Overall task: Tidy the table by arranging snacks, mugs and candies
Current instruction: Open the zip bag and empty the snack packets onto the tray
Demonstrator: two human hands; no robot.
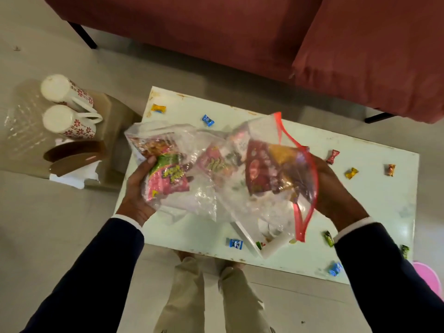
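Note:
I hold a clear zip bag (pixel 216 186) with a red seal strip above the white table (pixel 374 203). Several snack packets show through it: a pink and green one (pixel 168 179) at the left, a dark red one (pixel 262 171) at the right. My left hand (pixel 139 188) grips the bag's left end. My right hand (pixel 334 191) holds the red-edged mouth at the right. Wrapped candies lie loose on the table: yellow (pixel 158 108), blue (pixel 208 120), red (pixel 332 156), another blue (pixel 235 243). Two white mugs with red flowers (pixel 69 109) lie on a low stand at the left.
A red sofa (pixel 240 32) runs along the far side of the table. A brown napkin holder (pixel 74 157) with white tissue sits below the mugs. A pink object (pixel 430 277) pokes in at the right edge. My legs stand at the table's near edge.

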